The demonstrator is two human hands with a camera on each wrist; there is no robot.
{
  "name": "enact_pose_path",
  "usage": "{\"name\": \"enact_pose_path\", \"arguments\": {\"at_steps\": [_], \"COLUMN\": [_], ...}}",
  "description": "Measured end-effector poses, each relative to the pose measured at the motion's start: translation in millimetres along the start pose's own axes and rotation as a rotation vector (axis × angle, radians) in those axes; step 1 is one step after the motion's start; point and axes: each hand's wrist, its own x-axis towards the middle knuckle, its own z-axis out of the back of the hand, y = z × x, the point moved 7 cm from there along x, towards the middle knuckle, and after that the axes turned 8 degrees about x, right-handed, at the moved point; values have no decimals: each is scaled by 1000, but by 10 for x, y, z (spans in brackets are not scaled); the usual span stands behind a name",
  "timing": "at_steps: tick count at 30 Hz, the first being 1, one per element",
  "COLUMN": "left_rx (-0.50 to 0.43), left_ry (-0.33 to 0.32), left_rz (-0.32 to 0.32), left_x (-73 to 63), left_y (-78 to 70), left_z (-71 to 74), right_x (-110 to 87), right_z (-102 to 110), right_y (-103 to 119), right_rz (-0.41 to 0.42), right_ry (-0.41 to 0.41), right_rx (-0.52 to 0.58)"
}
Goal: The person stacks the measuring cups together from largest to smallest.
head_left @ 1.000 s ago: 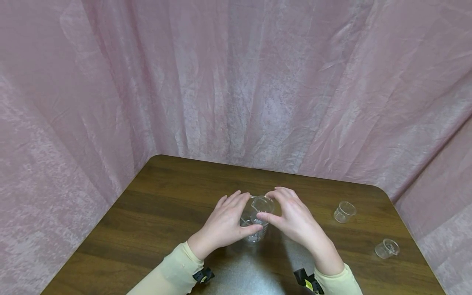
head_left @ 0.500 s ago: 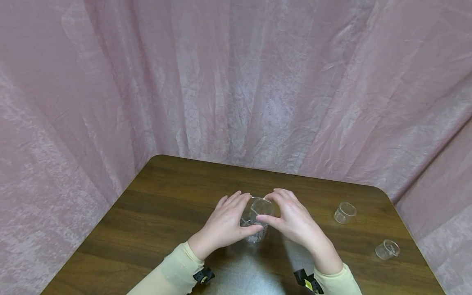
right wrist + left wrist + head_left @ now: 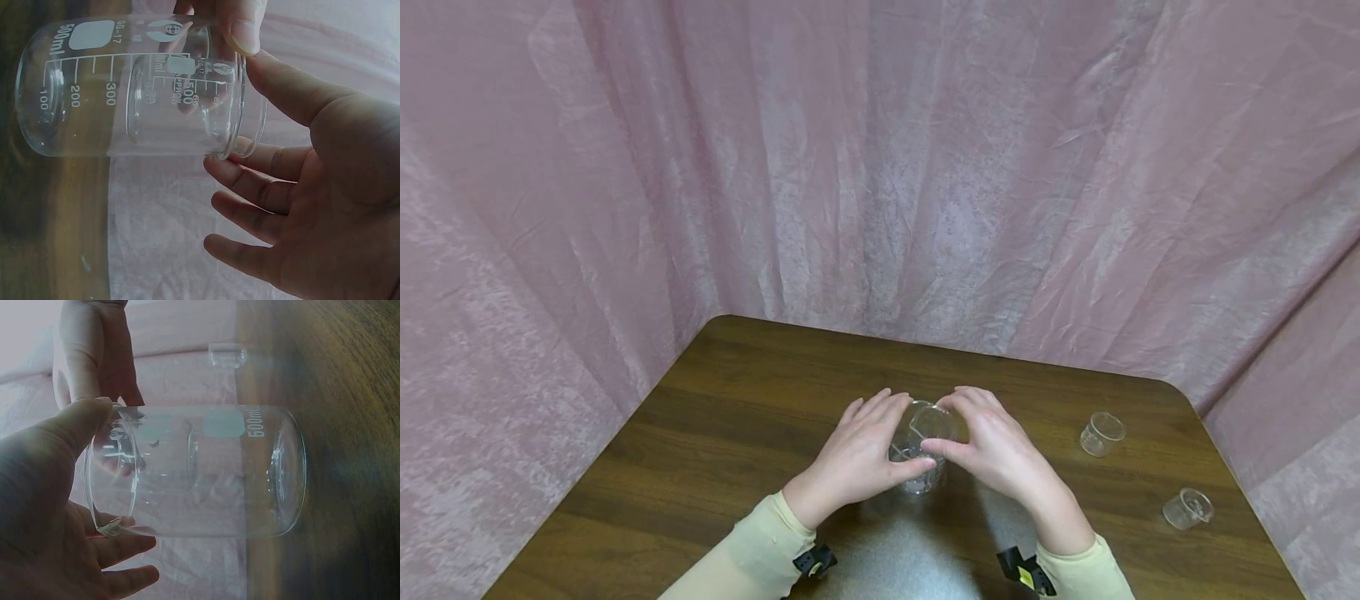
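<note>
A clear 500 ml glass beaker [image 3: 250,500] stands upright on the table. My left hand [image 3: 857,457] grips it near the rim, thumb on the near side and fingers round the far side. Inside its upper part hangs a smaller glass beaker [image 3: 259,119], its rim sticking out just above the large one's rim. With thumb and fingertips, my right hand [image 3: 1000,442] pinches the small beaker by the rim, other fingers spread. The small beaker's bottom sits well above the large one's floor in the right wrist view. Both vessels hold no visible liquid.
Two more small glass beakers stand on the right of the brown wooden table [image 3: 737,400]: one farther back [image 3: 1102,435], another beaker [image 3: 1186,510] nearer the right edge. A pink curtain [image 3: 880,167] surrounds the table's back and sides.
My right hand has sunk very slightly, and the small beaker with it, deeper into the large beaker. The left hand holds still.
</note>
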Motion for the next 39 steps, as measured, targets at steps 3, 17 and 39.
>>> {"name": "enact_pose_path", "arguments": {"at_steps": [3,17,39], "left_rx": [1,6,-4], "left_ry": [-1,20,14], "left_rz": [-2,8,2], "left_x": [0,2,-3], "left_y": [-4,-6,5], "left_z": [1,-4,2], "right_x": [6,49,189], "right_z": [-9,-32,-18], "right_y": [-4,-1,127], "right_rz": [5,22,110], "right_ry": [5,39,125], "right_rx": [-1,-32,-105]}}
